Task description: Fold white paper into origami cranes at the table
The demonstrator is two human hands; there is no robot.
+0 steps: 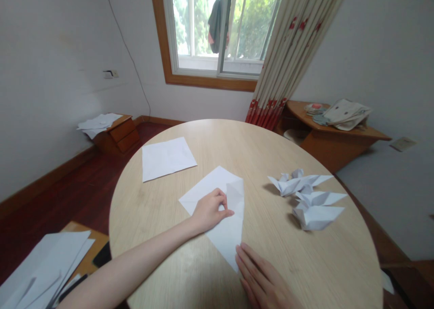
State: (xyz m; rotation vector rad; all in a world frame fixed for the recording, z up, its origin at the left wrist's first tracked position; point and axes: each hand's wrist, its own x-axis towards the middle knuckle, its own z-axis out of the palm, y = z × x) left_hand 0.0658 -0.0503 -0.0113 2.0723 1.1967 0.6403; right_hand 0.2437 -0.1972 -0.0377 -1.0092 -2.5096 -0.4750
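A white sheet of paper (217,196), partly folded with a flap turned over at its upper right, lies on the round wooden table (190,259). My left hand (210,212) rests on the middle of the sheet with fingers curled, pressing the paper near the flap's crease. Flat on the table at the sheet's near corner lies my right hand (262,279), fingers stretched out and together, fingertips touching the paper's edge.
A flat white sheet (167,158) lies at the table's far left. Folded paper figures (310,196) sit at the right. Loose papers (44,266) lie on a low surface at bottom left. A bedside cabinet (117,133), a corner desk (335,135) and a curtain (291,56) stand beyond.
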